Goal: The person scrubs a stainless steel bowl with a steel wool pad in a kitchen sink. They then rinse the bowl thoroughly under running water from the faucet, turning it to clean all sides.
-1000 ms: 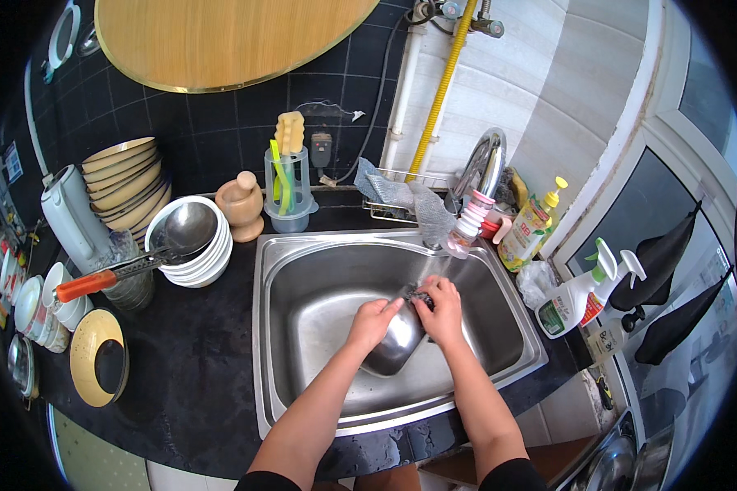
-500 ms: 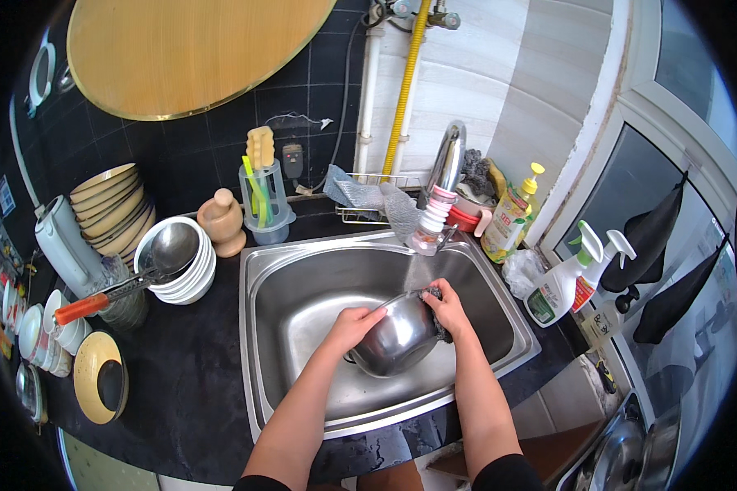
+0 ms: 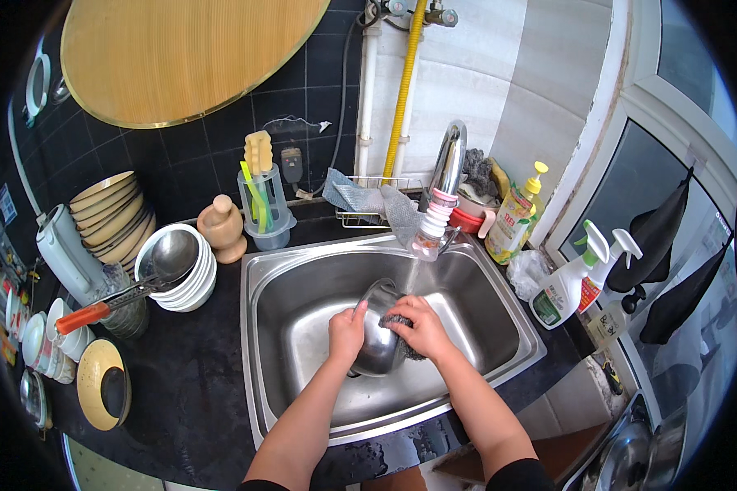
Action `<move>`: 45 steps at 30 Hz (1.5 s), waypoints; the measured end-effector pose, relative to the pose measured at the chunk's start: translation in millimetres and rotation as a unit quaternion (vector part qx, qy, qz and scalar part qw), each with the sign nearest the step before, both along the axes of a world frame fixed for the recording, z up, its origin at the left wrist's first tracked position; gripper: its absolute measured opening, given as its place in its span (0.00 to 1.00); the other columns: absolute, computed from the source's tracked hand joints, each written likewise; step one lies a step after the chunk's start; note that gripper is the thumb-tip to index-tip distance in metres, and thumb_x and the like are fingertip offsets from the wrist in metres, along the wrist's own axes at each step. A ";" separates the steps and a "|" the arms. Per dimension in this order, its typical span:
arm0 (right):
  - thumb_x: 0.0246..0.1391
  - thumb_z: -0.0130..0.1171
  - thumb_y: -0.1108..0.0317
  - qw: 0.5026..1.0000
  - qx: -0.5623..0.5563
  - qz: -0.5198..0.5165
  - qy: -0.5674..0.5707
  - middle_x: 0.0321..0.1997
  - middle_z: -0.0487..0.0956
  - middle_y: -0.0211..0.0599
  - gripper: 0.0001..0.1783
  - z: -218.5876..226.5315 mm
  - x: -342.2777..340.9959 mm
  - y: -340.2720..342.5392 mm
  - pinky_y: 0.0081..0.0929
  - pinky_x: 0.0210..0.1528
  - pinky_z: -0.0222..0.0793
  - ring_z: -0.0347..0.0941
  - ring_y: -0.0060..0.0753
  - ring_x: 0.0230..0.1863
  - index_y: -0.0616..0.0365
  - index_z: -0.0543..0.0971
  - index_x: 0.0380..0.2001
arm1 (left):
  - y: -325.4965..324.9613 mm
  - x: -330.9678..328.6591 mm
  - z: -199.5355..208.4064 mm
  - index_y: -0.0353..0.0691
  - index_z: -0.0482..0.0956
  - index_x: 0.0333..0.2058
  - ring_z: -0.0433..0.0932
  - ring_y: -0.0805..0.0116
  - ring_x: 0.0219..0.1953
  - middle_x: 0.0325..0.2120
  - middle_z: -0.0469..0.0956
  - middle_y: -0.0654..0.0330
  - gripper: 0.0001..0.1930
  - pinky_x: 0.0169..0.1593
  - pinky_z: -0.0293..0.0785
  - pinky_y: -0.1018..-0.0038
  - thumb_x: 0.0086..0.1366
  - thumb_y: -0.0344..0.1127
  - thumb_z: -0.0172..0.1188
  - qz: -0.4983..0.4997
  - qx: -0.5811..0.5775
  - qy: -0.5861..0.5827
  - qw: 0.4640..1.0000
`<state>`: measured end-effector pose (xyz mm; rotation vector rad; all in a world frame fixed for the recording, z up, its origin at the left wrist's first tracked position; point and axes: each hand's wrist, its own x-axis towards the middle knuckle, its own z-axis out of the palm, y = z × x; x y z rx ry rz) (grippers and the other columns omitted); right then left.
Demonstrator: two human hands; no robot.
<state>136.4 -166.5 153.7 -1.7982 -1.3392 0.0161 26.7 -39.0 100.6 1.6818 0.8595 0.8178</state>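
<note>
A shiny stainless steel bowl is tilted on its side in the steel sink, under the tap. My left hand grips its rim from the left, thumb up along the edge. On the right, my right hand is closed on a dark mesh scourer and presses it to the bowl's outer wall. Part of the scourer hangs below the fingers. Water runs from the chrome tap just behind the right hand. My fingers hide some of the bowl.
Left of the sink stand stacked white bowls with a ladle, a wooden mortar and a utensil holder. A yellow bowl lies nearer. Right are a soap bottle and a spray bottle.
My right hand has moved left and down from the bowl's far rim onto its side, with the scourer. The bowl has turned and shifted slightly left in my left hand.
</note>
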 end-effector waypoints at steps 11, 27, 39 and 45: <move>0.37 0.63 0.71 0.999 -0.022 -0.025 0.015 0.36 0.75 0.37 0.10 6.1 -8.6 0.1 0.32 0.47 0.65 0.69 0.43 0.42 0.56 0.79 0.28 | -8.1 3.4 4.9 0.30 0.67 0.14 0.61 0.52 0.14 0.11 0.66 0.43 0.27 0.25 0.62 0.61 0.60 0.50 0.53 -0.022 0.042 0.009 0.999; 0.36 0.63 0.71 0.990 0.009 -0.141 -0.020 0.32 0.76 0.36 0.08 6.9 8.7 -6.4 0.31 0.43 0.66 0.70 0.41 0.39 0.56 0.80 0.26 | -14.3 5.5 9.8 0.31 0.63 0.13 0.55 0.67 0.14 0.09 0.59 0.51 0.27 0.22 0.59 0.65 0.60 0.49 0.55 -0.067 0.007 0.005 0.998; 0.39 0.63 0.68 0.990 -0.016 -0.122 -0.075 0.34 0.76 0.37 0.11 11.5 4.2 10.5 0.33 0.43 0.66 0.69 0.43 0.39 0.57 0.80 0.29 | 1.4 -1.0 2.1 0.33 0.74 0.28 0.65 0.74 0.29 0.23 0.71 0.62 0.24 0.38 0.64 0.76 0.67 0.50 0.42 -0.132 -0.074 -0.049 0.987; 0.33 0.61 0.71 0.968 -0.063 0.112 -0.214 0.28 0.72 0.34 0.09 13.6 -44.2 4.7 0.32 0.40 0.65 0.68 0.40 0.35 0.53 0.78 0.25 | -0.4 0.1 6.7 0.30 0.74 0.28 0.67 0.70 0.27 0.21 0.73 0.56 0.23 0.37 0.66 0.73 0.66 0.49 0.45 -0.138 -0.116 -0.053 0.982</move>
